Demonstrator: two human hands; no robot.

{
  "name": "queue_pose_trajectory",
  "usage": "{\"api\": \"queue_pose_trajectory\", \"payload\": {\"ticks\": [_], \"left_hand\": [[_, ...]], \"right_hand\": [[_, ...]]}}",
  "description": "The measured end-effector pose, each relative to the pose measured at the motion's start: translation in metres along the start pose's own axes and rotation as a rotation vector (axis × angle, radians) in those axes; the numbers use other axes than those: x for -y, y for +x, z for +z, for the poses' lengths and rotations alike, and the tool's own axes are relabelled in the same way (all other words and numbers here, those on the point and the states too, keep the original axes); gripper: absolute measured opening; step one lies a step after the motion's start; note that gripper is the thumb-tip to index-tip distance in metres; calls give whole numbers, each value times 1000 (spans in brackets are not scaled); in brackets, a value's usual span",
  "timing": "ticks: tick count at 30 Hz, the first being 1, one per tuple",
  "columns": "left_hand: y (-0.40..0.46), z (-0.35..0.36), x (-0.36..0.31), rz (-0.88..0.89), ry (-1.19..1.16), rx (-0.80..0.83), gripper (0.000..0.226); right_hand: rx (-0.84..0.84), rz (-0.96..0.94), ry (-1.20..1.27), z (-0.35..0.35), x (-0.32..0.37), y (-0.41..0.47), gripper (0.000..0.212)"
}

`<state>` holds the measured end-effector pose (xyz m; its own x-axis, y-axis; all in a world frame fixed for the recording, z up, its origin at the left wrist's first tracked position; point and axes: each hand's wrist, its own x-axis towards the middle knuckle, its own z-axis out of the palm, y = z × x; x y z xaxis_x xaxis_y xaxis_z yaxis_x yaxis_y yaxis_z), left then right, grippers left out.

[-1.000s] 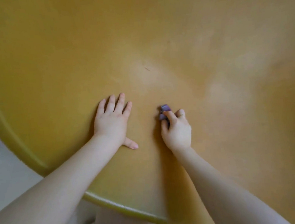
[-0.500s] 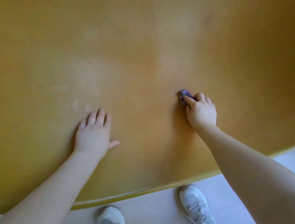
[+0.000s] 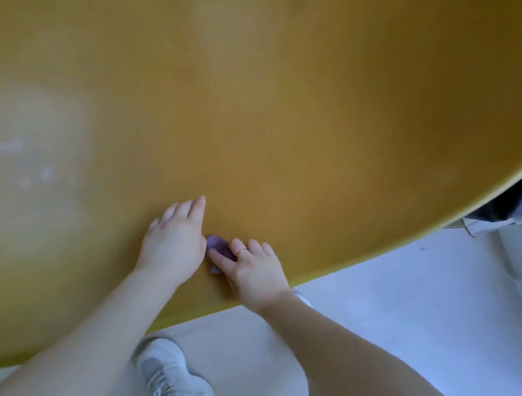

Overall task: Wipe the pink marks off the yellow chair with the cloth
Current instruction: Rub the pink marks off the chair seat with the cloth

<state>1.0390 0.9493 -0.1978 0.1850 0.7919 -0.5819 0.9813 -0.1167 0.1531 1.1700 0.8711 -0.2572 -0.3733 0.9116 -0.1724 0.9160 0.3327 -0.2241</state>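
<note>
While pinched by the right hand (image 3: 256, 268), the purple cloth (image 3: 218, 246) is pressed onto the yellow chair (image 3: 277, 102). Beside it, the left hand (image 3: 174, 240) is laid flat, fingers (image 3: 191, 206) together.

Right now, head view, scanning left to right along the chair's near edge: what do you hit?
left hand → purple cloth → right hand → chair's curved yellow rim → dark clutter at the far right, blurred

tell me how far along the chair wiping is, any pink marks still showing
Done: no clear pink marks show on the yellow chair. In hand: the right hand presses a small purple cloth onto the surface near its front edge, while the left hand lies flat beside it. Left: pale whitish smudges at far left; the picture is too blurred to tell more.
</note>
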Motion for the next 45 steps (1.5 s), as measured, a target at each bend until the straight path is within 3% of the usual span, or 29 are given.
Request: {"api": "queue_pose_trajectory", "payload": {"ticks": [6, 10, 13, 19, 21, 23, 26, 28, 32, 39, 45], "left_hand": [[3, -38, -61, 22, -215, -16, 57], [6, -75, -102, 72, -268, -41, 57], [6, -98, -129, 83, -265, -47, 56], [2, -135, -166, 102, -205, -41, 56], [3, -139, -169, 80, -194, -33, 56], [10, -131, -163, 56, -155, -1, 57], [29, -102, -140, -16, -84, 74, 62], [48, -83, -123, -44, -42, 106, 70], [94, -54, -92, -18, 29, 57, 88], [133, -24, -50, -58, -43, -43, 106], [129, -22, -21, -105, -205, -145, 85]], "right_hand": [[179, 81, -207, -57, -112, -38, 48], [342, 172, -429, -130, -187, -40, 44], [476, 255, -401, -175, -231, -38, 42], [286, 460, -317, -230, -244, -17, 39], [254, 430, -192, -242, -237, -4, 52], [225, 356, -111, -237, -225, 10, 61], [98, 313, -93, -202, -215, 42, 52], [-33, 357, -132, -178, -216, 68, 56], [-122, 543, -163, -148, -231, 120, 60], [-43, 521, -74, -91, -204, 148, 59], [46, 155, 124, -34, -116, 125, 52]]}}
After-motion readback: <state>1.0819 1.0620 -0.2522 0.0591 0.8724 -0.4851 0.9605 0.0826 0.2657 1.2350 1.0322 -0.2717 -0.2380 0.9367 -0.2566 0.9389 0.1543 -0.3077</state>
